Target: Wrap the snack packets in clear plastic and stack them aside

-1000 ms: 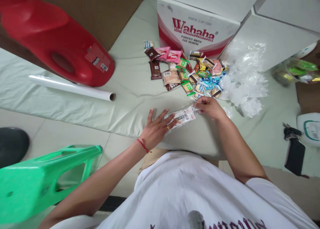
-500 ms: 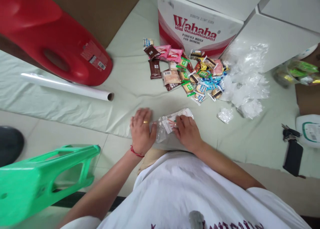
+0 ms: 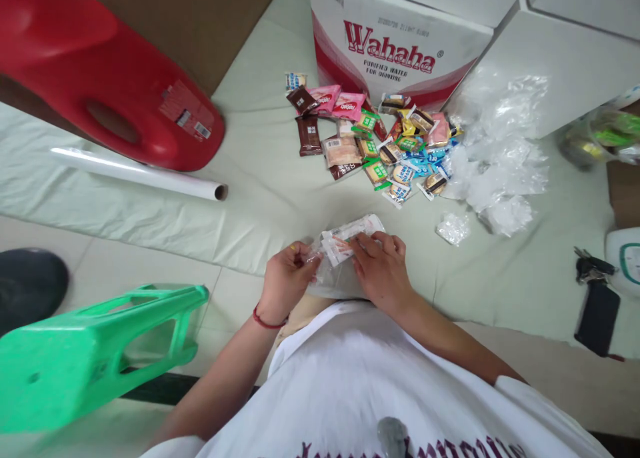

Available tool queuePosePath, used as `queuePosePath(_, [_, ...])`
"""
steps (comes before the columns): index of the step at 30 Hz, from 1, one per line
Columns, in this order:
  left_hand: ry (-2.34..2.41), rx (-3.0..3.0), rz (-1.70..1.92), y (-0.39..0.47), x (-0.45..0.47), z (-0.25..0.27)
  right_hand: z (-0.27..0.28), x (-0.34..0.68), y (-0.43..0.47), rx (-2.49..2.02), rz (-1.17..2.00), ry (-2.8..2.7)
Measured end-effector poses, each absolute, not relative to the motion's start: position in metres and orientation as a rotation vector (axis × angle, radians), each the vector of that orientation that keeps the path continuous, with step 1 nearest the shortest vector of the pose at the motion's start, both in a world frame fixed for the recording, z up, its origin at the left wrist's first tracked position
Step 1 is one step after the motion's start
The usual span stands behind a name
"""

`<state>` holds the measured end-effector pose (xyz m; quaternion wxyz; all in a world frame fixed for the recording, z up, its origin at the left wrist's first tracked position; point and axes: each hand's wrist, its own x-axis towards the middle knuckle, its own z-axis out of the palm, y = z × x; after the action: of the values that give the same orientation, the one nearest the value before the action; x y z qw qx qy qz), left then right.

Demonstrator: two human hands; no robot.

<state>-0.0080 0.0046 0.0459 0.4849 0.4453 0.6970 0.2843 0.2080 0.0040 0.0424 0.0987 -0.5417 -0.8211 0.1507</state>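
Observation:
A clear plastic bag with a white card (image 3: 337,248) printed in orange and green lies at the table's front edge, close to my body. My left hand (image 3: 287,275) is closed in a pinch on the loose clear end of this plastic bag (image 3: 323,268). My right hand (image 3: 383,268) rests on the card's right part, its fingers stretched out and slightly bent over it. Beyond both hands lies a pile of small wrapped snacks (image 3: 375,145), with brown, pink, green and blue wrappers. A small crumpled clear bag (image 3: 453,229) sits to the right.
Behind the snacks stands a white and red water carton (image 3: 390,58). Crumpled clear bags (image 3: 500,158) are heaped beside it. At left are a red jug (image 3: 150,118), a white roll (image 3: 140,171) and a green stool (image 3: 100,351). Keys and a black phone-like object (image 3: 597,318) lie far right.
My left hand was spread flat beside the plastic bag; now its fingers have closed on the bag's left end. My right hand has stayed on the card, nearly in place.

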Motion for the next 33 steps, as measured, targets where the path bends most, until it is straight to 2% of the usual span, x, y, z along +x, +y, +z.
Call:
queuePosePath(4, [1.583, 0.928, 0.806, 0.023, 0.019, 0.049, 0.043, 0.208, 0.009, -1.542, 0.428, -2.460])
queuePosePath(8, [1.650, 1.422, 0.752, 0.031, 0.050, 0.041, 0.034, 0.210, 0.010, -1.515, 0.507, -2.445])
queuePosePath(15, [1.593, 2.171, 0.712, 0.000, 0.063, 0.007, 0.020, 0.228, 0.004, -1.273, 0.841, -2.219])
queuePosePath(20, [1.549, 2.320, 0.717, -0.007, 0.066, -0.019, 0.021, 0.236, -0.003, -1.147, 1.177, -2.012])
queuePosePath(25, [1.600, 2.418, 0.661, -0.003, 0.071, -0.021, 0.034, 0.250, 0.012, -1.067, 1.456, -1.830])
queuePosePath(29, [1.602, 2.447, 0.583, 0.001, 0.075, -0.019, 0.051, 0.256, 0.036, -1.182, 1.179, -2.015])
queuePosePath(33, [1.550, 2.418, 0.609, 0.006, 0.073, -0.022, 0.040, 0.248, 0.062, -1.146, 0.859, -2.436])
